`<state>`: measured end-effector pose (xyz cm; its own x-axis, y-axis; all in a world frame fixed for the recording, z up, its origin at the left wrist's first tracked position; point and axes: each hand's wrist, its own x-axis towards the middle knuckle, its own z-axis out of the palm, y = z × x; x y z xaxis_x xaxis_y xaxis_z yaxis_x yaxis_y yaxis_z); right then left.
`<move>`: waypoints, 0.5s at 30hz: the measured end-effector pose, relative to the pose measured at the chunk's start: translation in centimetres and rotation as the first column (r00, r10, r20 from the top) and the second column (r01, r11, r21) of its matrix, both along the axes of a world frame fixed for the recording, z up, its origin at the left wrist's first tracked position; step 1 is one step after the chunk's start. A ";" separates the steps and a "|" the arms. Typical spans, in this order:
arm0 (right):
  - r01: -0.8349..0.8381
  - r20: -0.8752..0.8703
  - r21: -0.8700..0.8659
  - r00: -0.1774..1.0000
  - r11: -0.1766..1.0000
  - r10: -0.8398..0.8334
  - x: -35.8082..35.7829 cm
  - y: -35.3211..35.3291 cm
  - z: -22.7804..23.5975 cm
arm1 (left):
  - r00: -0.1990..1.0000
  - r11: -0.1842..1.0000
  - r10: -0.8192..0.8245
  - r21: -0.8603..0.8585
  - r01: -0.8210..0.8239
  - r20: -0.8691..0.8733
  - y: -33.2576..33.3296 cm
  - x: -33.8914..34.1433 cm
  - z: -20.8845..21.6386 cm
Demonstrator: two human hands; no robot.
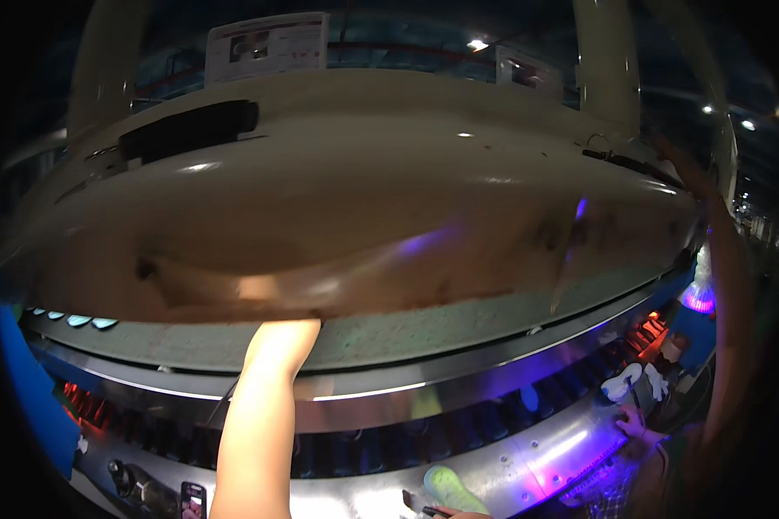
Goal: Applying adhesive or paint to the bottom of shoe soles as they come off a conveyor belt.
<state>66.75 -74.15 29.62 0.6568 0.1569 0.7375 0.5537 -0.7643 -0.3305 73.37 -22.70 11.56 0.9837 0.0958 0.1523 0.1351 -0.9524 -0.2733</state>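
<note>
My left arm stretches forward over the metal bench, and my left hand [284, 339] reaches under the lower edge of a large beige hood [363, 199]. Its fingers are hidden there, so what they touch cannot be seen. Only a sliver of my right hand [470, 515] shows at the bottom edge, closed around the dark handle of a small flat brush [412, 500]. Right beside the brush a yellow-green shoe sole [451, 489] lies on the metal bench top [355, 493].
A grey-green conveyor belt [389, 340] runs under the hood. Pale soles [78, 320] lie at its left end. Orange-glowing heaters [649, 333] sit below the belt. A phone [193, 500] and dark bottle [121, 476] stand lower left. At right, a co-worker's hand [632, 424] is near a white sole [621, 382].
</note>
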 end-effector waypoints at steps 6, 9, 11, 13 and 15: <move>-0.125 -0.442 -0.045 0.892 0.991 0.093 10.5 -10.5 13.1 | 0.997 0.997 0.052 -0.053 -0.055 -0.061 -0.4 2.3 -2.0; -0.443 -0.342 0.232 0.797 0.866 0.499 10.3 -11.4 12.0 | 0.995 0.996 0.058 -0.069 -0.063 -0.082 -0.7 2.5 -2.5; -0.311 -0.407 0.319 0.808 0.895 0.426 10.5 -11.8 11.6 | 0.994 0.995 0.055 -0.075 -0.062 -0.093 -0.9 2.4 -2.6; -0.461 -0.440 0.316 0.703 0.829 0.559 10.8 -11.7 12.0 | 0.993 0.995 0.041 -0.086 -0.051 -0.111 -1.4 2.4 -2.4; -0.360 -0.492 0.202 0.766 0.911 0.413 11.5 -11.8 12.5 | 0.991 0.994 0.018 -0.107 -0.032 -0.129 -2.1 2.2 -2.0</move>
<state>78.23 -85.96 42.13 0.8390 0.4305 0.3329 0.5242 -0.4751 -0.7068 75.60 -24.83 9.55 0.9915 0.1297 0.0127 0.1298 -0.9741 -0.1853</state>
